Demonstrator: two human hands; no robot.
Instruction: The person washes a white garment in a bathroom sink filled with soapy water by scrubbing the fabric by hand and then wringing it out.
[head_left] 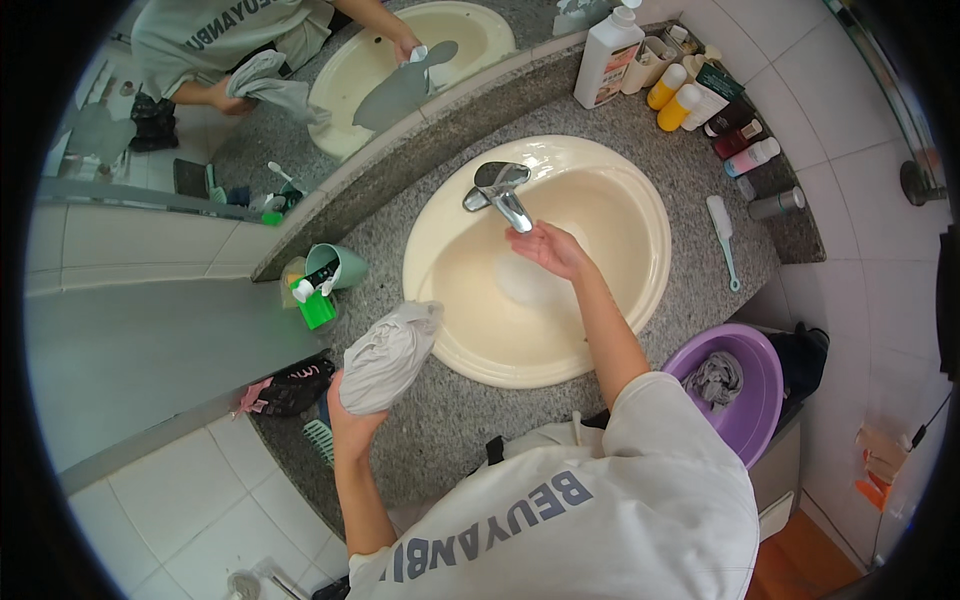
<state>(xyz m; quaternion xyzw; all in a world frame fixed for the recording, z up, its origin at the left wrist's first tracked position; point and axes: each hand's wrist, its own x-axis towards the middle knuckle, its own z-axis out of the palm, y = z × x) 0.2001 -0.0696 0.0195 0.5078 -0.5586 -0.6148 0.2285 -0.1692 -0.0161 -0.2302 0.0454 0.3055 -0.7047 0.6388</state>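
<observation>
Holding a bunched pale grey cloth over the counter, left hand, with the bundle's far end overlapping the left rim of the sink in view; fingers mostly hidden behind the cloth, exact grip can't be told. Right hand over the sink, fingers stretched out close together beside the faucet spout; purple tub nearby, right, with a darker grey cloth inside.

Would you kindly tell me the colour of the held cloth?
The cloth is light grey, seen best in head view.
</observation>
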